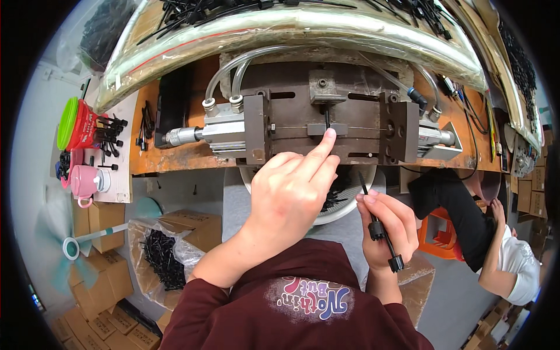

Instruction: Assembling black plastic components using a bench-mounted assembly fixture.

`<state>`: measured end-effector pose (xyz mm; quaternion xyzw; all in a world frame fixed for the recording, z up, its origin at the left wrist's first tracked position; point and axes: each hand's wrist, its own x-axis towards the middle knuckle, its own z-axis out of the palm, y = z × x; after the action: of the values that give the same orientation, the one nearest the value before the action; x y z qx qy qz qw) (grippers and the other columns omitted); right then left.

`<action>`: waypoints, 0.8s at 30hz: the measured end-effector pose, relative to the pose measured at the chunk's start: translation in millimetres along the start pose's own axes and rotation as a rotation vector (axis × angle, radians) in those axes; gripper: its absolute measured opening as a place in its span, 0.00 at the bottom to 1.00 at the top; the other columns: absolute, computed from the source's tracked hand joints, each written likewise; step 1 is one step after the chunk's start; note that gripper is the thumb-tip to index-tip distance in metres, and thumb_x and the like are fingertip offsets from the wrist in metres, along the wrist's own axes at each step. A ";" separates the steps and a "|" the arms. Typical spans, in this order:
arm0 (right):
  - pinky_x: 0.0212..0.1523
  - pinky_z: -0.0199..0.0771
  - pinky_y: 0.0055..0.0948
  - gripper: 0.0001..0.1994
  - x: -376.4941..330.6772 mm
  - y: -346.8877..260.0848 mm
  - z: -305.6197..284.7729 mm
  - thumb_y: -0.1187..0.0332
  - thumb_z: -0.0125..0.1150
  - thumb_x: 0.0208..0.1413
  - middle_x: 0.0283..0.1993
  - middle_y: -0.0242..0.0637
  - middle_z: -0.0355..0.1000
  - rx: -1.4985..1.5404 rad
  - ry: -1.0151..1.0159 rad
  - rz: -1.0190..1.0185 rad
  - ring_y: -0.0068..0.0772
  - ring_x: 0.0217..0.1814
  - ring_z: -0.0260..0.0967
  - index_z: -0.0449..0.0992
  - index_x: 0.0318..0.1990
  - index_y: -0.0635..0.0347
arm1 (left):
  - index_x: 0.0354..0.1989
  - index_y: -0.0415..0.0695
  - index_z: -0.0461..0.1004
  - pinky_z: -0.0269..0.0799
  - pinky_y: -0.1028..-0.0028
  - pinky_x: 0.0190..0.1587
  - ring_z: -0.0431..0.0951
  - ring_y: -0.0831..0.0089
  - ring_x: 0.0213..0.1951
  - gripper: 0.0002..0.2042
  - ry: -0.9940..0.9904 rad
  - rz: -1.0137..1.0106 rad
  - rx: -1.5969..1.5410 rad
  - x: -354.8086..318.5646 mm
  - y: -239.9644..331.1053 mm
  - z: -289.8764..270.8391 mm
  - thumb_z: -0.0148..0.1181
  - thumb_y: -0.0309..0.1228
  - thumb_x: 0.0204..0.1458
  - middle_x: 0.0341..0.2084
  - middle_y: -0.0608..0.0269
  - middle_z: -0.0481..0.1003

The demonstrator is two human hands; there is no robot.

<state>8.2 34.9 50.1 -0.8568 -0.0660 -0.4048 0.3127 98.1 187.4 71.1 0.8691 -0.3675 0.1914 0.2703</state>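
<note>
My left hand [294, 189] reaches over the front of a brown metal clamping fixture [297, 111]. Its index finger is stretched out, the fingertip against a small dark block [318, 129] at the fixture's middle. A short black rod [327, 114] stands between that block and a metal bracket [325, 93] behind it. The other fingers are loosely bent, with nothing visible in them. Lower right, my right hand [391, 224] is closed around slim black rods with ribbed knobs [396, 263]; one tapered tip points up toward the bench. How many it holds is partly hidden by the fingers.
Air cylinders [224, 137] with clear hoses flank the fixture. Below the bench edge, a white basin [344, 213] holds black parts. A plastic-lined box [160, 259] of black parts and a fan [71, 248] are at left. Another person [513, 262] sits at right near an orange stool [437, 236].
</note>
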 end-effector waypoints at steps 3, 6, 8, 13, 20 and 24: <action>0.33 0.80 0.26 0.17 -0.2 -0.3 4.1 0.82 0.69 0.40 0.40 0.40 0.78 -0.003 0.020 0.013 0.33 0.35 0.78 0.80 0.41 0.59 | 0.33 0.42 0.79 0.74 0.75 0.33 0.79 0.70 0.28 0.12 -0.018 -0.015 -0.004 -0.1 -3.5 -0.5 0.70 0.27 0.37 0.47 0.60 0.79; 0.36 0.80 0.27 0.19 0.9 1.2 0.9 0.85 0.61 0.39 0.42 0.41 0.78 0.100 -0.042 0.043 0.35 0.38 0.78 0.81 0.42 0.60 | 0.32 0.43 0.79 0.73 0.75 0.31 0.78 0.70 0.26 0.11 -0.026 -0.018 -0.016 1.8 -3.8 -5.0 0.70 0.28 0.37 0.47 0.61 0.79; 0.37 0.81 0.29 0.21 1.7 11.8 -3.1 0.83 0.57 0.37 0.44 0.44 0.77 0.087 -0.108 -0.030 0.38 0.40 0.79 0.80 0.43 0.63 | 0.33 0.43 0.79 0.72 0.75 0.29 0.78 0.70 0.25 0.12 -0.077 -0.039 -0.012 5.9 -1.1 -4.8 0.71 0.27 0.37 0.47 0.62 0.79; 0.41 0.80 0.33 0.21 10.1 9.7 -13.4 0.82 0.57 0.40 0.47 0.49 0.76 0.288 -0.136 0.062 0.42 0.44 0.78 0.78 0.47 0.66 | 0.33 0.43 0.79 0.71 0.74 0.28 0.76 0.67 0.22 0.10 -0.076 0.009 0.003 12.1 3.9 -5.5 0.69 0.26 0.40 0.47 0.59 0.78; 0.32 0.76 0.29 0.20 0.1 16.1 -9.0 0.76 0.60 0.40 0.44 0.45 0.74 0.267 0.085 -0.040 0.39 0.36 0.76 0.76 0.46 0.68 | 0.34 0.38 0.77 0.73 0.73 0.31 0.79 0.66 0.26 0.11 -0.086 -0.002 -0.051 9.0 11.8 -0.7 0.67 0.22 0.40 0.49 0.58 0.77; 0.34 0.77 0.30 0.21 -8.4 16.4 -5.2 0.76 0.60 0.39 0.45 0.45 0.73 0.282 0.128 -0.037 0.41 0.38 0.76 0.76 0.46 0.67 | 0.36 0.37 0.76 0.73 0.72 0.31 0.79 0.65 0.28 0.10 -0.138 0.071 0.017 4.3 14.1 -10.5 0.66 0.21 0.43 0.51 0.55 0.76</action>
<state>5.2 19.9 38.5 -0.7753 -0.1181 -0.4512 0.4260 89.1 183.2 86.3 0.8688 -0.4143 0.1439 0.2300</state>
